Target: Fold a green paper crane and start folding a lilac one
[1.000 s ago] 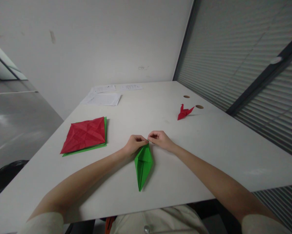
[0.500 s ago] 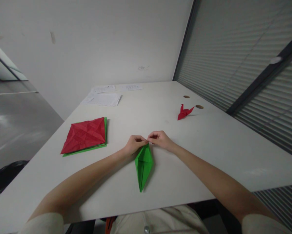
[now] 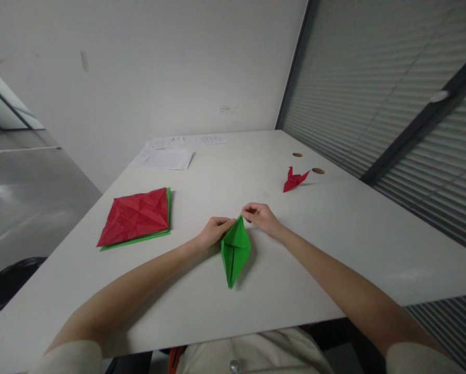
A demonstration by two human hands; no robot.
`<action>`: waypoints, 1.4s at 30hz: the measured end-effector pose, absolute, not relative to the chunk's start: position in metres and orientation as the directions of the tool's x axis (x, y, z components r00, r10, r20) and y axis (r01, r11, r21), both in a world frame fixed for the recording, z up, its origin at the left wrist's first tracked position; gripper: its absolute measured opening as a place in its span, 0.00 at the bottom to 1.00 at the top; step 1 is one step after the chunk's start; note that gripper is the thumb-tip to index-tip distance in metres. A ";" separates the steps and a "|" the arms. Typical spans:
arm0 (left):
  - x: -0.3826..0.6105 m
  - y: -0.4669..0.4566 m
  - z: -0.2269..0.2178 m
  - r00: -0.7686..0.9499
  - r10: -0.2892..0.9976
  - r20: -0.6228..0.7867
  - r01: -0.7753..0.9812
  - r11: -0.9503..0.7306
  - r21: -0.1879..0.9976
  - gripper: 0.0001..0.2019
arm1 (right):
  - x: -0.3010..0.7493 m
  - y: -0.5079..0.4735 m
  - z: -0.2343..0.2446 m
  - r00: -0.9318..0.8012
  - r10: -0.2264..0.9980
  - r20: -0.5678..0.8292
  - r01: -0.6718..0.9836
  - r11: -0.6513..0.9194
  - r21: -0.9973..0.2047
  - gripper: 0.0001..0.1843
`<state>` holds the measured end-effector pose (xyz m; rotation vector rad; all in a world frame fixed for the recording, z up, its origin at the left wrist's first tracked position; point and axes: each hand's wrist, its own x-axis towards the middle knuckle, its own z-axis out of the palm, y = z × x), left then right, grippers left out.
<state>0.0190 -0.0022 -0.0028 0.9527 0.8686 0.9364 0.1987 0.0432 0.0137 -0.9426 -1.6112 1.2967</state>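
Observation:
A green folded origami paper, diamond-shaped with a slit down its lower half, is held up at its far end over the near middle of the table. My left hand is closed on its upper left edge, thumb and fingers pinched. The far tip is pinched between the thumb and fingers of my right hand. The pointed lower end hangs toward me, a shadow to its right.
On the white table, a stack of creased red and green paper sheets lies left. A red origami crane stands at right, near two round holes. Printed papers lie at the back left. Window blinds border the right.
Both hands stay on the green paper. My right hand has moved slightly up and away, and the paper has shifted up and right, its lower tip lifting away from me.

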 end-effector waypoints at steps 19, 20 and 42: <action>0.017 0.001 -0.007 0.251 0.965 0.080 0.099 -0.108 0.989 0.24 | 0.202 0.046 0.010 -0.397 0.891 0.221 0.143 0.298 -0.944 0.14; 0.016 0.002 -0.007 0.253 0.960 0.123 0.141 -0.163 0.977 0.23 | 0.204 0.048 0.007 -0.389 0.893 0.228 0.164 0.311 -0.936 0.14; 0.014 -0.025 -0.010 0.763 0.583 0.278 0.536 -0.812 0.231 0.27 | 0.240 0.087 -0.024 -0.195 0.972 0.127 0.755 0.232 -0.613 0.10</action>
